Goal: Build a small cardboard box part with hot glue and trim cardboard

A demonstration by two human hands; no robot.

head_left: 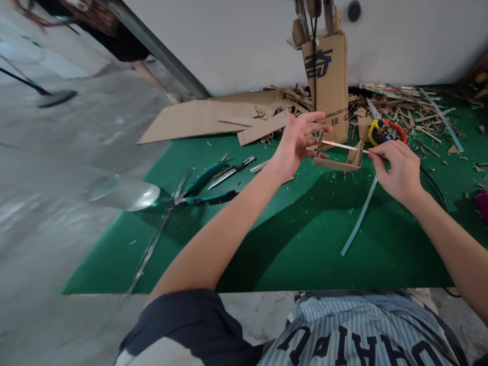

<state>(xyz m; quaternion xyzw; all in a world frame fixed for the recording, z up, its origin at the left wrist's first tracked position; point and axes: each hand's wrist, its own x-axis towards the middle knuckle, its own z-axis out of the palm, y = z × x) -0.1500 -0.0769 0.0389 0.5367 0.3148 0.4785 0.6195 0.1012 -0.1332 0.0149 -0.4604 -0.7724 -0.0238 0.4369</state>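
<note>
Green matting covers the tabletop (pixel 267 244), with teal-handled pliers (pixel 208 192) lying off to the left. The left hand (pixel 295 145) fans its upper fingers wide, while the thumb and lower fingers lightly nip the left end of a small cardboard frame (pixel 337 163) raised just above the mat. The frame is a flat base with two short uprights and a thin wooden stick (pixel 341 146) crossing between them. The right hand (pixel 398 170) pinches the stick's end, fingers closed tight. Pushed crookedly, I reckon the stick could snap or tear an upright.
</note>
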